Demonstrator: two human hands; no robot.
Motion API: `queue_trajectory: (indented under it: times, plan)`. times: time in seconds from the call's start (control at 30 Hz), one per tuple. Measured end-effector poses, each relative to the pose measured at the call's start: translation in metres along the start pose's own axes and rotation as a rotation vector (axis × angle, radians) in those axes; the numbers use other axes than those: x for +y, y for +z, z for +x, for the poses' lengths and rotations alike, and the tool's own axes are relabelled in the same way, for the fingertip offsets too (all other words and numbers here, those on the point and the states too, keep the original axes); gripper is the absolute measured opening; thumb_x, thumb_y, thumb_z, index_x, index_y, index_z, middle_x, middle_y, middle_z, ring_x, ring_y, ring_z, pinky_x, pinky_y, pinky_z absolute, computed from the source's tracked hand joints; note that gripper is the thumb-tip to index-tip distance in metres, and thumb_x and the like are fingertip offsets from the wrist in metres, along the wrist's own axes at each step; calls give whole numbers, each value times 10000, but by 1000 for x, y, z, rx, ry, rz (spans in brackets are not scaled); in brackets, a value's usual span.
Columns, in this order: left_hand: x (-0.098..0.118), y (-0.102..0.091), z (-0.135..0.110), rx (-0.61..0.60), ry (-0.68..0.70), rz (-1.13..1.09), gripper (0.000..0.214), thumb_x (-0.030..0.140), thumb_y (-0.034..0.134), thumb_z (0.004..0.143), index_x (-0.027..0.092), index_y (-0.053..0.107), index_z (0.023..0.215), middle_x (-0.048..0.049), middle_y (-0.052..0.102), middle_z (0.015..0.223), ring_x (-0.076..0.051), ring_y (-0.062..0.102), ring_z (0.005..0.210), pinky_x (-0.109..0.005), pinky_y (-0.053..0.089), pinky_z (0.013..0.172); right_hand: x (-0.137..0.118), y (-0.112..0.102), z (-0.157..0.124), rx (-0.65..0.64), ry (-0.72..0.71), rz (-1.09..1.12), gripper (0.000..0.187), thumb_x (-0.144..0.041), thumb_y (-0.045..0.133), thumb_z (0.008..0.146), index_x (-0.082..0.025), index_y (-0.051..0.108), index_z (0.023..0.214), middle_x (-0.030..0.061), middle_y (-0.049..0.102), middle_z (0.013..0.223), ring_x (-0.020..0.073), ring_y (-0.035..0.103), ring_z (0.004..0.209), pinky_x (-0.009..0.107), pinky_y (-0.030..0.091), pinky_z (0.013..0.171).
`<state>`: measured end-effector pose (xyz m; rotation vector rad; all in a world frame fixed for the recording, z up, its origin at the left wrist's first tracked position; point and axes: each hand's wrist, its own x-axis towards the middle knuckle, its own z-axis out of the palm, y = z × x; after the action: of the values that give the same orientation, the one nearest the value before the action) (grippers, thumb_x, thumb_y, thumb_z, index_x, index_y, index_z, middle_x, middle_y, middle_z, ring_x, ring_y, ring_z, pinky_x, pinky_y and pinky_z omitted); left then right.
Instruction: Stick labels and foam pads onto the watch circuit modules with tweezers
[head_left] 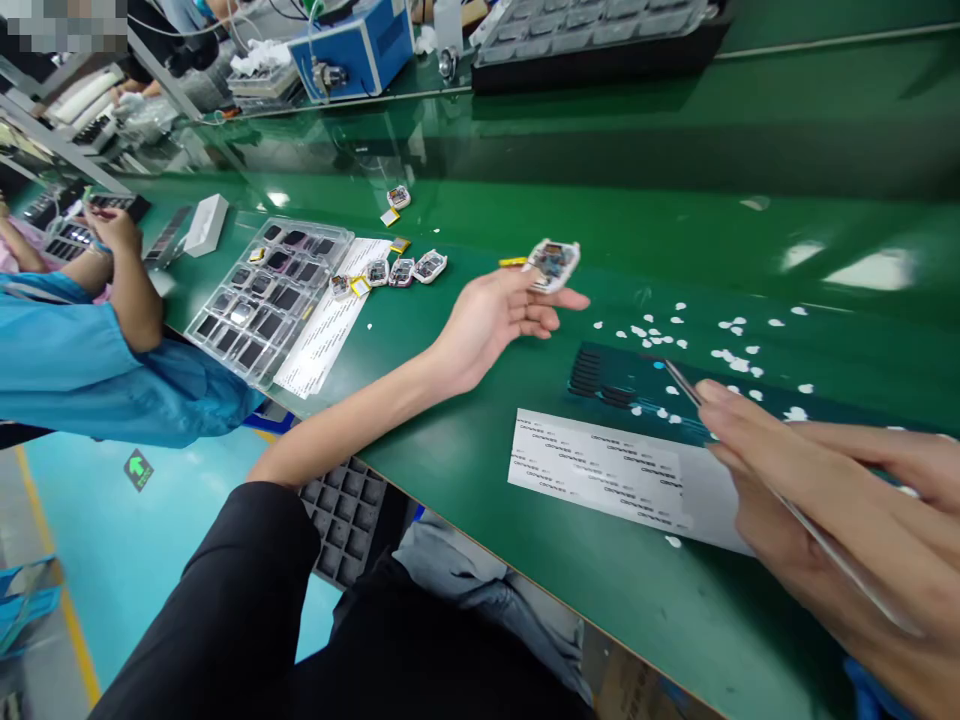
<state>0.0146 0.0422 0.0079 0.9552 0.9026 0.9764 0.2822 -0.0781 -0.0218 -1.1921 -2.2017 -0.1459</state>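
Observation:
My left hand [504,312] reaches out over the green bench and pinches a small white-framed device [553,264] at its fingertips, with a yellow tab beside it. At the lower right, my right hand [840,505] is closed around thin metal tweezers [684,385]. Their tip points at a dark sheet of small black pads [611,378]. A white label sheet [600,465] lies just in front of that sheet. Small white paper bits [731,350] are scattered beyond it.
A clear tray of dark screens [262,297] and another label sheet [330,320] lie to the left, with several similar small devices [401,270] nearby. A co-worker in a blue sleeve [97,360] works at the far left. A blue machine [360,45] stands at the back.

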Motion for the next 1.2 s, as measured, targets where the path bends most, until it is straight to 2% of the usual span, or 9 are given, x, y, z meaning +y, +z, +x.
queue_trajectory:
  times: [0.07, 0.17, 0.27, 0.33, 0.43, 0.5, 0.63, 0.9, 1.2]
  plan:
    - [-8, 5, -4, -39, -37, 12, 239, 372, 629, 967, 139, 652, 918, -49, 759, 884, -77, 597, 701, -218, 492, 664, 1, -4, -6, -51, -43, -6, 633, -301, 488, 1008, -468, 360, 1605, -63, 718, 1348, 288, 741, 1079, 505, 616, 838]
    - [-18, 16, -16, -33, 12, 43, 323, 396, 860, 766, 140, 682, 851, 16, 697, 762, -52, 561, 635, -202, 478, 610, -6, -12, -9, -74, -123, 1, 621, -294, 443, 1025, -466, 337, 1612, -82, 698, 1375, 271, 734, 1131, 492, 620, 913]
    - [-20, 25, -27, -35, -29, -39, 434, 408, 944, 656, 147, 645, 830, 31, 691, 697, -79, 661, 633, -226, 560, 658, -15, -17, -6, -146, -5, 94, 632, -264, 435, 1031, -504, 325, 1606, -113, 665, 1414, 272, 713, 1198, 471, 596, 1041]
    - [-19, 29, -32, -32, -60, -97, 478, 416, 959, 642, 167, 577, 789, 27, 708, 685, -114, 731, 658, -247, 606, 698, -16, -15, -5, -164, 42, 134, 648, -245, 443, 1024, -507, 326, 1606, -123, 658, 1418, 272, 717, 1193, 449, 591, 1080]
    - [-15, 32, -35, -22, -88, -102, 537, 434, 964, 642, 185, 501, 755, 41, 706, 680, -120, 748, 627, -266, 643, 723, -6, -7, -8, -94, -121, 40, 659, -243, 456, 1003, -481, 347, 1608, -125, 688, 1374, 263, 748, 1085, 434, 645, 926]
    - [-13, 34, -37, -12, -112, -57, 538, 454, 953, 661, 186, 494, 752, 52, 682, 674, -116, 742, 613, -272, 654, 723, 1, 0, -10, -22, -280, -60, 645, -243, 463, 991, -408, 387, 1610, -90, 700, 1371, 256, 744, 1030, 418, 635, 846]
    - [-11, 36, -38, -13, -131, 12, 533, 480, 932, 687, 189, 489, 740, 59, 647, 668, -122, 740, 630, -268, 649, 690, 5, 5, -6, 1, -409, -102, 597, -224, 425, 998, -229, 445, 1594, 12, 690, 1412, 267, 702, 1026, 412, 568, 948]
    - [-16, 35, -41, -26, -118, 3, 533, 474, 949, 647, 187, 506, 718, 48, 670, 669, -121, 736, 639, -258, 636, 663, 1, 1, -4, 21, -437, -80, 582, -201, 460, 991, -258, 478, 1570, 23, 673, 1445, 254, 703, 1042, 417, 530, 1016]
    - [-19, 34, -39, -10, -66, -43, 533, 436, 983, 592, 178, 525, 685, 60, 649, 605, -97, 703, 586, -223, 616, 607, -1, 5, -11, -27, -390, -28, 605, -189, 455, 986, -307, 464, 1579, -4, 661, 1457, 252, 683, 1217, 423, 478, 1164]
